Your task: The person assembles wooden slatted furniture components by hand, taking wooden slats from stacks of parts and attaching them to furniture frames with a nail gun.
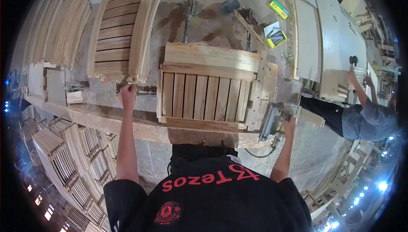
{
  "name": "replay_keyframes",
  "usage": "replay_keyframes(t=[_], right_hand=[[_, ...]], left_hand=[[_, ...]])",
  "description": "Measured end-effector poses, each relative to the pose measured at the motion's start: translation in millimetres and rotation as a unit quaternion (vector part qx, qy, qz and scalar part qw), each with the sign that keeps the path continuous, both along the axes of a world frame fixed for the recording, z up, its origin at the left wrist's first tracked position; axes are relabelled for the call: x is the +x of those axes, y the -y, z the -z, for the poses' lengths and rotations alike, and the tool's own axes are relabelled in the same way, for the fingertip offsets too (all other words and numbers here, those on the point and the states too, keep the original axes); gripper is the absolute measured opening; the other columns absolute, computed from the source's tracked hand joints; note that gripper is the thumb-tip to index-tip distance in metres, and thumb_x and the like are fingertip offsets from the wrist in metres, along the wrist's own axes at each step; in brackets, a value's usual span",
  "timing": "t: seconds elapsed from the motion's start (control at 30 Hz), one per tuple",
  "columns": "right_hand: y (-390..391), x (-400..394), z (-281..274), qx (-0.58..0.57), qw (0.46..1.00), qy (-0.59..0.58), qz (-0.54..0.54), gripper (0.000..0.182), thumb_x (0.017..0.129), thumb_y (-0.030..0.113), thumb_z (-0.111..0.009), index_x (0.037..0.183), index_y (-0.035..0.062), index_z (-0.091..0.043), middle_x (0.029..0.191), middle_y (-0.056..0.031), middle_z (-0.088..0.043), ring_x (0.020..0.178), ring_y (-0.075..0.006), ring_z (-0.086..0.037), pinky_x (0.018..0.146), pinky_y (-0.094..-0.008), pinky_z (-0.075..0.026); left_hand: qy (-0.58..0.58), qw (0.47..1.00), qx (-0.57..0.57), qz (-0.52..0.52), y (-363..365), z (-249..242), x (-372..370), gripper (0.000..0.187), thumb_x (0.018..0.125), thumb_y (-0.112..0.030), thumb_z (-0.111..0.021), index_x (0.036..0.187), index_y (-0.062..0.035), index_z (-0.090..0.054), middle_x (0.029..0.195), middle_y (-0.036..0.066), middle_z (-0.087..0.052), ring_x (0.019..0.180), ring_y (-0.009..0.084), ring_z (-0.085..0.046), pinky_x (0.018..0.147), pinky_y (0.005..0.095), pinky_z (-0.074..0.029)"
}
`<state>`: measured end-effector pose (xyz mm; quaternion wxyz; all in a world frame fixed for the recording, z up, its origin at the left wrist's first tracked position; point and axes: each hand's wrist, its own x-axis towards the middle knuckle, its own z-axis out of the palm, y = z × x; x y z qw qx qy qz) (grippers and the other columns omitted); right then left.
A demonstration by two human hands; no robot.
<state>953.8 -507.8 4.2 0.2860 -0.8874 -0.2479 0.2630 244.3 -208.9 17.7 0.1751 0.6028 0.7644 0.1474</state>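
A slatted wooden panel (204,96) lies on the workbench (140,123) in front of me, with a wide board (212,55) along its far side. My left hand (128,96) is closed near the end of a metal rod (147,92) left of the panel, beside a second slatted panel (114,32). What its fingers hold I cannot tell. To the right, my right hand (289,125) is closed at the side of a grey metal air tool (268,121) with a dark hose (260,155). The tool sits beside the jig's light wooden edge block (259,100).
Stacked wooden strips (55,28) lie at the far left. Metal clamps (187,19), a black mallet (230,5) and yellow boxes (277,38) lie beyond the panel. Slatted frames (63,155) stand at lower left. Another person (365,117) works at the right.
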Motion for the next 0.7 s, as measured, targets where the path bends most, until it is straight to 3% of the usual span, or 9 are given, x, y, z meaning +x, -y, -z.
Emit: replay_keyframes(t=[0.07, 0.1, 0.2, 0.27, 0.33, 0.4, 0.47, 0.53, 0.7], right_hand=[[-2, 8, 14, -0.140, 0.984, 0.105, -0.023, 0.062, 0.063, 0.015, -0.071, 0.120, -0.0008, -0.054, 0.105, -0.0159, -0.064, 0.098, -0.0325, -0.060, 0.085, -0.0369, -0.047], [-1, 8, 9, -0.096, 0.992, 0.073, -0.036, 0.052, 0.069, 0.017, -0.071, 0.117, 0.0020, -0.055, 0.098, -0.0144, -0.065, 0.090, -0.0295, -0.062, 0.082, -0.0392, -0.049], [-5, 4, -17, -0.028, 0.972, -0.235, -0.008, 0.041, 0.081, 0.030, -0.070, 0.111, 0.0067, -0.054, 0.084, -0.0097, -0.062, 0.073, -0.0238, -0.061, 0.071, -0.0411, -0.050], [-49, -70, -98, 0.064, 0.823, -0.522, 0.215, 0.040, 0.088, 0.045, -0.064, 0.103, 0.0116, -0.049, 0.071, -0.0044, -0.053, 0.059, -0.0170, -0.054, 0.056, -0.0376, -0.048], [-69, -98, -109, 0.096, 0.829, -0.519, 0.186, 0.044, 0.087, 0.051, -0.062, 0.105, 0.0165, -0.043, 0.068, 0.0005, -0.047, 0.059, -0.0149, -0.051, 0.054, -0.0358, -0.048], [-106, -128, -125, 0.066, 0.882, -0.439, 0.157, 0.036, 0.089, 0.043, -0.063, 0.105, 0.0155, -0.045, 0.066, -0.0014, -0.049, 0.048, -0.0141, -0.048, 0.041, -0.0330, -0.044], [-141, -152, -131, 0.014, 0.915, -0.384, 0.125, 0.029, 0.089, 0.035, -0.064, 0.099, 0.0125, -0.048, 0.062, -0.0015, -0.048, 0.043, -0.0138, -0.047, 0.037, -0.0325, -0.041], [-161, -157, -115, 0.004, 0.919, -0.390, 0.052, 0.025, 0.087, 0.029, -0.065, 0.094, 0.0091, -0.052, 0.059, -0.0015, -0.047, 0.041, -0.0135, -0.046, 0.035, -0.0312, -0.039], [-182, -175, -105, -0.031, 0.951, -0.306, 0.019, 0.021, 0.087, 0.025, -0.064, 0.089, 0.0051, -0.057, 0.057, -0.0018, -0.046, 0.040, -0.0130, -0.045, 0.035, -0.0313, -0.037]], left_hand=[[-0.015, 1.000, 0.013, 0.001, 1, 4, -3, 0.030, 0.080, -0.027, -0.062, 0.074, 0.0021, -0.065, 0.073, 0.019, -0.064, 0.068, 0.0351, -0.063, 0.062, 0.0416, -0.048], [-0.015, 1.000, 0.017, 0.001, 1, 2, -2, 0.030, 0.080, -0.028, -0.062, 0.075, 0.0014, -0.066, 0.074, 0.019, -0.065, 0.069, 0.0355, -0.064, 0.062, 0.0424, -0.049], [-0.022, 0.999, 0.022, -0.008, 0, 7, 0, 0.029, 0.079, -0.028, -0.061, 0.076, -0.0004, -0.067, 0.073, 0.018, -0.065, 0.070, 0.0362, -0.064, 0.063, 0.0434, -0.049], [-0.053, 0.998, -0.002, -0.016, 2, -10, 8, 0.027, 0.079, -0.027, -0.061, 0.075, -0.0011, -0.067, 0.073, 0.018, -0.065, 0.070, 0.0365, -0.064, 0.064, 0.0437, -0.050], [-0.028, 0.999, 0.032, -0.034, 4, 3, 5, 0.026, 0.079, -0.026, -0.060, 0.074, -0.0015, -0.066, 0.074, 0.018, -0.065, 0.071, 0.0362, -0.064, 0.063, 0.0440, -0.050], [-0.025, 0.998, 0.027, -0.053, 0, -9, 11, 0.025, 0.079, -0.026, -0.060, 0.075, -0.0017, -0.066, 0.075, 0.018, -0.066, 0.070, 0.0361, -0.065, 0.063, 0.0440, -0.051], [-0.019, 0.997, 0.045, -0.056, 1, -21, 18, 0.024, 0.080, -0.025, -0.060, 0.076, -0.0021, -0.066, 0.074, 0.017, -0.066, 0.069, 0.0360, -0.065, 0.061, 0.0438, -0.051], [-0.003, 0.997, 0.057, -0.054, 4, -20, 16, 0.023, 0.081, -0.025, -0.060, 0.077, -0.0025, -0.067, 0.073, 0.017, -0.066, 0.068, 0.0356, -0.065, 0.060, 0.0433, -0.050], [0.031, 0.993, 0.082, -0.076, 3, -18, 15, 0.022, 0.081, -0.024, -0.062, 0.078, -0.0031, -0.067, 0.072, 0.016, -0.066, 0.066, 0.0332, -0.066, 0.059, 0.0415, -0.050]])
